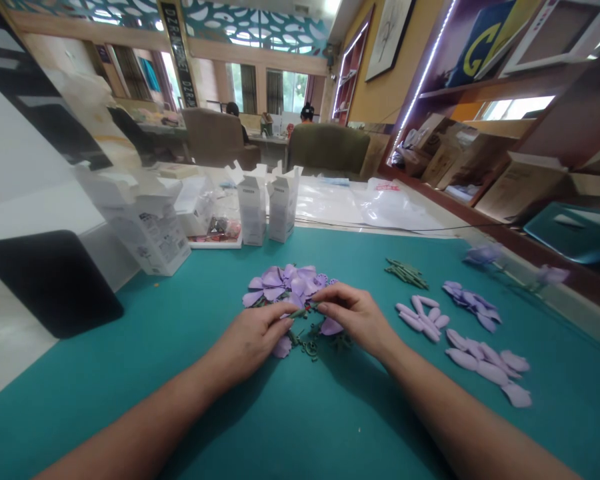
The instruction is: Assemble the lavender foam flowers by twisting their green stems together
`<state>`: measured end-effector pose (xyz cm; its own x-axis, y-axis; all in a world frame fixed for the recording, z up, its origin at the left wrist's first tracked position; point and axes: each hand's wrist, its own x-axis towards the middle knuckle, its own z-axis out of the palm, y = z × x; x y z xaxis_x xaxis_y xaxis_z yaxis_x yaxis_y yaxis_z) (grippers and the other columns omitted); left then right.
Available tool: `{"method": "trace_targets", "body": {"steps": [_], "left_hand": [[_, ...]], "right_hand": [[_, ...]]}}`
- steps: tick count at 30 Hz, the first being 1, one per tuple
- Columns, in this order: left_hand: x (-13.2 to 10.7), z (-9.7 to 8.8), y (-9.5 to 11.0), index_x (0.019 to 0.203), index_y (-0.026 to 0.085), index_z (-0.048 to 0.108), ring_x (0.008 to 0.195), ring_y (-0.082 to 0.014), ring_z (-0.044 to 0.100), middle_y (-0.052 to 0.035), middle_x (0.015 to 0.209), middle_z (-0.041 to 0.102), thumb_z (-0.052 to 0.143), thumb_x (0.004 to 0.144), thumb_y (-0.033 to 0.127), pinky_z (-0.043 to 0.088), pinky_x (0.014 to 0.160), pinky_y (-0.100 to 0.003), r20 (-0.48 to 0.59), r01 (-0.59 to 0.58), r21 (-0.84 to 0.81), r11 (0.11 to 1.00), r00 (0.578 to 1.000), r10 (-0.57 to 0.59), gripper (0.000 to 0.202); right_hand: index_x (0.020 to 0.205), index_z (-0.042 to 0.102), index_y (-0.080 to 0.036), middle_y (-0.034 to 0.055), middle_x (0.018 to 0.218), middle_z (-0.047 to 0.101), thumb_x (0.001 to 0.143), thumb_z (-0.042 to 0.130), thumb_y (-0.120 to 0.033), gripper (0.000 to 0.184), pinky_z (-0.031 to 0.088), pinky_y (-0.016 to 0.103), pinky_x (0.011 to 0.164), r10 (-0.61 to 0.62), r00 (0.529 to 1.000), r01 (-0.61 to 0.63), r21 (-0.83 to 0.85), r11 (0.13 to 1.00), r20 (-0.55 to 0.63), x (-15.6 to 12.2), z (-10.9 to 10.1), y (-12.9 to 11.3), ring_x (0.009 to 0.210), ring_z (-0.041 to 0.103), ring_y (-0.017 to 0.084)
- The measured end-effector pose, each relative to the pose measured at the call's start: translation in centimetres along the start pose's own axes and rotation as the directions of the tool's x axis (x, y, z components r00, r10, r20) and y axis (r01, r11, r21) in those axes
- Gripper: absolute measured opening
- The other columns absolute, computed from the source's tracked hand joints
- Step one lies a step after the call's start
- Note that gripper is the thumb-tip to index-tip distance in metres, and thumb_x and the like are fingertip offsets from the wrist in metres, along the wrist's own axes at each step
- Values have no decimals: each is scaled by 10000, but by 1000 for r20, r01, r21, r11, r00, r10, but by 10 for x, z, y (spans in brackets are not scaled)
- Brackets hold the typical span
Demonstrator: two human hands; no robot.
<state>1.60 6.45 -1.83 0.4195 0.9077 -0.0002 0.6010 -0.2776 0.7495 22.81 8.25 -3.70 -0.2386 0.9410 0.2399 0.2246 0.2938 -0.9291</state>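
A slim green stem piece (299, 313) is pinched between the thumb and fingers of my left hand (253, 339). My right hand (360, 316) is closed in a pinch at a small green part (315, 305) close to the stem's other end, with a speck of red between the two hands. Whether the two green parts are joined is too small to tell. Just beyond my fingertips lies a heap of purple plastic petals (275, 283). Small green bits (309, 348) are scattered on the teal mat (220, 420) below my hands.
At the right lie green sticks (406, 272), pale lilac pieces (423, 317), purple petals (473, 304) and more lilac pieces (487, 360). White open boxes (253, 210) stand along the back. A black panel (53, 283) is at the left, a shelf with cartons (460, 157) at the right.
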Motion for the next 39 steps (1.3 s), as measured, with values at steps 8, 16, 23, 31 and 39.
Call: {"method": "trace_targets", "body": {"steps": [8, 16, 23, 31, 39], "left_hand": [[-1, -1, 0, 1091, 237, 678, 858, -212, 629, -27, 971, 728, 443, 890, 350, 438, 765, -281, 10, -13, 0, 1000, 1000, 13, 329], [0, 2, -2, 962, 224, 702, 825, -219, 612, -51, 893, 713, 403, 910, 368, 425, 708, -277, 20, -24, 115, 993, 1000, 22, 336], [0, 2, 0, 969, 223, 699, 823, -209, 605, -55, 893, 708, 396, 910, 345, 409, 710, -275, 27, -44, 163, 986, 999, 40, 332], [0, 4, -1, 983, 220, 690, 838, -212, 617, -56, 914, 714, 401, 916, 325, 413, 726, -278, 25, -56, 213, 976, 998, 52, 314], [-2, 7, -1, 944, 216, 680, 807, -211, 610, -55, 871, 706, 412, 914, 322, 403, 699, -282, 12, -58, 202, 978, 998, 57, 290]], "right_hand": [[859, 729, -212, 14, 810, 702, 749, 671, -276, 140, 496, 295, 693, -9, 1000, 9, 2, 1000, 16, 0, 0, 0, 757, 624, 163], [840, 742, -214, 18, 801, 720, 735, 679, -276, 137, 505, 291, 671, 39, 998, -39, -11, 999, 50, 0, -1, 1, 742, 635, 166], [809, 745, -221, 4, 767, 718, 712, 703, -268, 116, 511, 291, 678, 48, 998, -49, 12, 999, 35, -1, 2, 2, 733, 637, 161], [799, 742, -213, 6, 728, 703, 713, 704, -279, 115, 485, 275, 621, 76, 996, -77, 18, 997, 36, -3, 5, 5, 680, 609, 150], [774, 751, -215, 0, 703, 698, 692, 720, -279, 110, 481, 266, 602, 83, 996, -84, 36, 996, 24, -4, 8, 4, 658, 599, 146]]}}
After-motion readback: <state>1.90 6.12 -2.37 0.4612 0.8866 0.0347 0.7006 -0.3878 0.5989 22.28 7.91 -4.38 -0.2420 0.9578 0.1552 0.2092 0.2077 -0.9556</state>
